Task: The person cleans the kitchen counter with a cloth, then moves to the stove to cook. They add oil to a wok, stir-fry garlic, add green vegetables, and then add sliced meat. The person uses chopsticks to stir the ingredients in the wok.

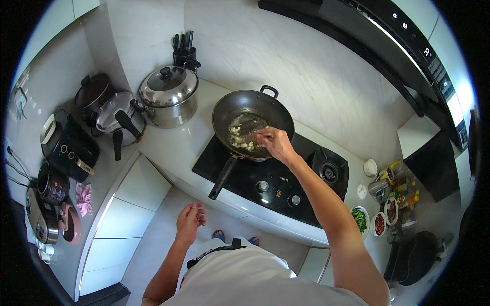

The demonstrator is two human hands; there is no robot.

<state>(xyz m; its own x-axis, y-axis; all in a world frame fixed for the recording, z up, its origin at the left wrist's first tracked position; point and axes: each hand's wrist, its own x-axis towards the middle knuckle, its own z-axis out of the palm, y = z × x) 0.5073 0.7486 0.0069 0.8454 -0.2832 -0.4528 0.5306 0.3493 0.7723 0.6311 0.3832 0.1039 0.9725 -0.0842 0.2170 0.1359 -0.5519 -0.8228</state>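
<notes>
A dark wok (226,111) sits on the left burner of a black glass gas hob (245,187). Pale chopped bits, perhaps garlic, (241,143) lie in bubbling oil (250,119) at its bottom. Over the wok's right side reaches my right hand (276,142), its fingertips pinched together and pointing left. A blurred brownish streak shows by those fingertips; whether they hold something is unclear. My left hand (190,222) hangs in front of the counter, below the wok's long handle (224,178), with loosely curled fingers and nothing in it.
Left of the wok stand a steel stockpot (172,111), a pressure cooker (115,118) and a knife holder (185,56). At right are bowls of chopped greens (359,220) and reddish pieces (379,224), plus several bottles (407,193). A range hood (363,42) overhangs the hob.
</notes>
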